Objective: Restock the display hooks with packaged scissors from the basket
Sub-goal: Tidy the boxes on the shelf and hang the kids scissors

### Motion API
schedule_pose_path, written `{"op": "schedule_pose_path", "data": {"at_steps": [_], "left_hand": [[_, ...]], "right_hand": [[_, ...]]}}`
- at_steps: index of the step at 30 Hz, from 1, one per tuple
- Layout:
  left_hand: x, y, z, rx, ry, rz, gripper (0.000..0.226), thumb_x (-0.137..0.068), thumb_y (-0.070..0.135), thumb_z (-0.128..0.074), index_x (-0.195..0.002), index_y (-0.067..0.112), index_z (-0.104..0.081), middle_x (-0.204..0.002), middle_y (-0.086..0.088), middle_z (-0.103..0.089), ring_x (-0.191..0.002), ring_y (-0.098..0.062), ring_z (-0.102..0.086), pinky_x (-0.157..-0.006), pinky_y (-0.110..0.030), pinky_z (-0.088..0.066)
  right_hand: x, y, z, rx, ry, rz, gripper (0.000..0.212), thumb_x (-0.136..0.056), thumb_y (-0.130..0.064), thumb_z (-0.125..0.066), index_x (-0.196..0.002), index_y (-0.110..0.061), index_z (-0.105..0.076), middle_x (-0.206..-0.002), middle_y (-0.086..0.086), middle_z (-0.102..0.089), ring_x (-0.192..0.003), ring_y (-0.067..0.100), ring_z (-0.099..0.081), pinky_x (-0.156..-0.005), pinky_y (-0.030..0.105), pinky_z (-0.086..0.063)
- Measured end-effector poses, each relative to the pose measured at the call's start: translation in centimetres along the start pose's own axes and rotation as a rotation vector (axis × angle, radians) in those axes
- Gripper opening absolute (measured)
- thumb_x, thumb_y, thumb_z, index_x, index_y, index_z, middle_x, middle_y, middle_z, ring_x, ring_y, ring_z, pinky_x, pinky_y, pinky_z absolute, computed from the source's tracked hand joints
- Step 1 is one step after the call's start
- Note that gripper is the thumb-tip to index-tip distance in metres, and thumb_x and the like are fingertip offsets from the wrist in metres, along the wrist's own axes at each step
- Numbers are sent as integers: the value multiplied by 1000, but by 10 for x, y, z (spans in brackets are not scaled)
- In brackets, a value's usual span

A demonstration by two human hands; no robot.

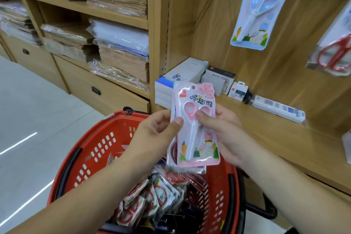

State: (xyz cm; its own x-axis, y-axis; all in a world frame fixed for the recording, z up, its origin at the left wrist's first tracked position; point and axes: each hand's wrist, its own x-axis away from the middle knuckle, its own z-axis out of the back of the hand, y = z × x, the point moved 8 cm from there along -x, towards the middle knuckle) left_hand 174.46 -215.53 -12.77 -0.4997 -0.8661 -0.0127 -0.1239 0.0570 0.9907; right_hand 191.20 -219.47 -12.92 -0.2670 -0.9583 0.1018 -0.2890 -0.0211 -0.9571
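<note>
Both hands are clamping a small stack of packs just above the red plastic shopping basket (106,138). The front one is a pink blister-card pack of kids' scissors (191,138), and a silvery pack (186,170) is peeking out from behind it. The left hand (153,131) is pinching the left edge, thumb on the front and fingers curled behind. The right hand (226,135) is doing the same from the right, its thumb pressing near the pink finger loops. My guess is this stuff is going to be light and fairly stiff, with a thin card back and a glossy plastic bubble, so probably slippery when several are stacked together. I'd be pinching the flat card border rather than the bubble, and keeping the round hang hole (193,87) at the top free for threading onto a hook. Both forearms are reaching forward and angling inward, wrists roughly level. A matching blue blister pack (260,11) is hanging up on the wooden back panel, well above the hands, so that's looking like the spot. Plenty more red-handled scissor packs (152,195) are lying jumbled in the basket.
</note>
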Motion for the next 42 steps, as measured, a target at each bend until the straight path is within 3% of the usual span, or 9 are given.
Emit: {"op": "schedule_pose_path", "data": {"at_steps": [6,10,12,16,22,28,34,38,42], "left_hand": [[-18,41,-78,-248,-119,-153,46,-85,13,-86,-122,32,-67,-95,12,-80,-89,-8,-77,-76,-23,-61],[-46,79,-119,-283,-105,-262,49,-96,9,-74,-134,37,-60,-88,10,-77,-80,-13,-76,-72,-33,-62],[-57,94,-131,-329,-94,-308,47,-98,8,-70,-133,37,-60,-81,16,-75,-71,-8,-73,-73,-35,-62],[-77,113,-144,-507,-65,-391,35,-95,15,-72,-122,36,-65,-69,25,-68,-62,2,-64,-68,-26,-57],[-110,152,-154,-644,-11,-497,28,-95,25,-73,-120,34,-63,-80,31,-67,-74,3,-66,-71,-29,-58],[-141,193,-152,-600,5,-534,32,-102,27,-66,-132,28,-53,-95,18,-69,-87,7,-69,-63,-11,-54],[-154,190,-163,-690,-37,-500,87,-102,29,-66,-166,42,-9,-88,20,-63,-80,10,-66,-70,-23,-63],[-158,198,-170,-662,-36,-512,82,-104,24,-63,-166,38,-11,-87,19,-59,-73,17,-63,-57,-9,-51],[-158,203,-172,-624,-55,-548,73,-103,22,-62,-163,41,-25,-104,13,-70,-81,14,-65,-63,-7,-51]], "right_hand": [[13,-71,46,-12,198,119,48,-82,-6,-86,-125,-2,-65,-108,18,-80,-97,37,-79,-79,50,-64],[15,-132,77,20,252,216,26,-93,-20,-80,-116,-12,-71,-100,8,-82,-85,24,-80,-63,35,-64],[12,-151,90,62,280,246,21,-101,-31,-71,-118,-18,-71,-102,5,-82,-88,22,-80,-67,34,-63],[0,-162,105,111,334,283,19,-111,-27,-54,-122,-24,-69,-111,1,-81,-104,27,-78,-96,56,-61],[-16,-209,99,107,352,409,15,-111,-23,-56,-117,-21,-69,-104,1,-82,-96,24,-80,-84,48,-66],[-25,-256,106,188,430,595,17,-111,-29,-53,-113,-28,-70,-100,-13,-81,-89,3,-77,-73,26,-60],[-32,-257,121,172,543,634,15,-110,-28,-56,-105,-26,-70,-95,-9,-81,-89,9,-78,-75,32,-62],[-28,-259,128,195,587,643,15,-110,-32,-55,-105,-30,-69,-101,-7,-81,-95,14,-78,-90,51,-63],[-18,-268,134,218,610,670,13,-110,-31,-56,-108,-30,-69,-103,-12,-79,-95,6,-76,-91,46,-64]]}}
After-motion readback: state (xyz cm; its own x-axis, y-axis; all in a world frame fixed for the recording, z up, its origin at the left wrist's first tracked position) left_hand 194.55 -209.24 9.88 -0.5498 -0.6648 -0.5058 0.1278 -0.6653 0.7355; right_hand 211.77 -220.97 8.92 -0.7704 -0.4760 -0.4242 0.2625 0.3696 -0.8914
